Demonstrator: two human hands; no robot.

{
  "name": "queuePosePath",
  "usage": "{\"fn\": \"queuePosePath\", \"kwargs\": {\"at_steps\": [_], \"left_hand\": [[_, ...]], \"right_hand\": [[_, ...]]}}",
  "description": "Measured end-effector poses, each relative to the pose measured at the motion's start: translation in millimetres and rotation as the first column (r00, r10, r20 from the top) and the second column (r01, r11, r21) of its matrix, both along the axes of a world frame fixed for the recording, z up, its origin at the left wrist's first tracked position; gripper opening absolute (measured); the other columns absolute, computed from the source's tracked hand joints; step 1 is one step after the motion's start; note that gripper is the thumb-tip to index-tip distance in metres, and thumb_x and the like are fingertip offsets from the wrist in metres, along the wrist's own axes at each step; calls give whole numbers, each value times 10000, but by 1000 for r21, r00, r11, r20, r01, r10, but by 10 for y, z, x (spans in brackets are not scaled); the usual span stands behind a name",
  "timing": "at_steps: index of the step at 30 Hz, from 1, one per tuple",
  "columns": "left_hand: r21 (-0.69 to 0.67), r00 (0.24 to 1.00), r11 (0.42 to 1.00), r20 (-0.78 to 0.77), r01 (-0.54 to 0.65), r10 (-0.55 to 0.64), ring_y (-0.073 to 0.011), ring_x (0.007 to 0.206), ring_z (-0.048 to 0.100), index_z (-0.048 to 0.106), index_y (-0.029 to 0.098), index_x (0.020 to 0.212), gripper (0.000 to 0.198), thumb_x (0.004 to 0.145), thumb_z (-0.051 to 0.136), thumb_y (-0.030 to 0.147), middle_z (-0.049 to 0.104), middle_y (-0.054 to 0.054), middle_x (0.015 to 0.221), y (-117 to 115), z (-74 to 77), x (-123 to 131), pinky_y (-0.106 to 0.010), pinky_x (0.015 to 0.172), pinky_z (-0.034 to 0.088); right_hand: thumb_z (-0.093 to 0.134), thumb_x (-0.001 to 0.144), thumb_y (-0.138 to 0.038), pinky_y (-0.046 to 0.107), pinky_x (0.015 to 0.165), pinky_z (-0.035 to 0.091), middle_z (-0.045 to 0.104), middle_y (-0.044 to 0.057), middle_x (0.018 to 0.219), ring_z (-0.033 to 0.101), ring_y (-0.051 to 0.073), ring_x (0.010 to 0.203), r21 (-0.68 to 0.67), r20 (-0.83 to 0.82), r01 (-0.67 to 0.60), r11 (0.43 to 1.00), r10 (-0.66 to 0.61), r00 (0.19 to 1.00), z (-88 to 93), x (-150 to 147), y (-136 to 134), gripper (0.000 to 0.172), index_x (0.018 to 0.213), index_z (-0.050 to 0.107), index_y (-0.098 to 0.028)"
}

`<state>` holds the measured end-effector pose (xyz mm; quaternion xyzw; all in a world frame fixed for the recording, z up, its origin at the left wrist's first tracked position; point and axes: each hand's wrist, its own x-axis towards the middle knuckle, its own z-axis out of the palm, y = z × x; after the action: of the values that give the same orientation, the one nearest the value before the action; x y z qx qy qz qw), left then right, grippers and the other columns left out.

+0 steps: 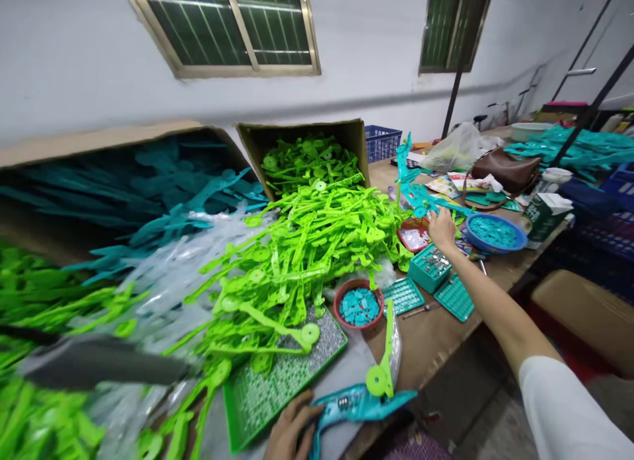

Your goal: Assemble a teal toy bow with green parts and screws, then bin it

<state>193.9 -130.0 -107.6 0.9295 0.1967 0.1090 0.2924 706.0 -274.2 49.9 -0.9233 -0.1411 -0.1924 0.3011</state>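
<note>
At the bottom, my left hand point(292, 428) has its fingers curled over the end of a teal plastic part point(354, 406). A lime-green arm piece point(380, 374) with a round disc end rests upright against that part. My right hand point(440, 227) reaches far across the table, fingers bent together beside a red tray of small pale pieces point(415, 238) and another teal part point(421, 199); its fingertips are partly hidden. Below that hand stands a teal box of small metal pieces point(430, 267). A green tray point(270, 397) full of small silvery pieces lies beside my left hand.
A large heap of lime-green parts point(307, 238) fills the middle. Cardboard boxes hold teal parts point(163, 172) and green parts point(317, 157). A red bowl point(339, 308) and a blue bowl point(520, 242) contain teal chips. A dark grey blurred object point(99, 362) crosses the left. The table edge runs diagonally right.
</note>
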Motion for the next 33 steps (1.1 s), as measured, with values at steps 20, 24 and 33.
{"fn": "queuePosePath", "kwargs": {"at_steps": [20, 24, 33], "left_hand": [[-28, 990, 992, 55, -125, 126, -228, 1053, 607, 639, 204, 1087, 284, 822, 546, 160, 653, -66, 1103, -343, 421, 319, -402, 973, 488], [-16, 985, 990, 103, -141, 142, -232, 1155, 569, 610, 198, 1138, 267, 886, 530, 234, 617, -85, 1190, -462, 403, 199, -413, 1023, 460], [7, 931, 968, 275, -251, 239, -221, 1176, 574, 590, 192, 1164, 273, 903, 544, 258, 605, -93, 1214, -579, 457, 50, -419, 1033, 471]], "right_hand": [[359, 982, -467, 400, 884, 500, 630, 120, 993, 626, 241, 958, 411, 296, -111, 905, -17, 955, -841, -1917, -934, 437, 1190, 610, -176], [413, 969, -438, 381, 865, 500, 605, 101, 959, 613, 235, 956, 467, 219, -193, 863, 98, 971, -968, -2481, -1087, 394, 1193, 622, -192], [546, 932, -342, 345, 723, 509, 586, 65, 903, 613, 208, 810, 434, 331, -387, 813, 256, 908, -925, -2770, -1495, 290, 1168, 671, -228]]}}
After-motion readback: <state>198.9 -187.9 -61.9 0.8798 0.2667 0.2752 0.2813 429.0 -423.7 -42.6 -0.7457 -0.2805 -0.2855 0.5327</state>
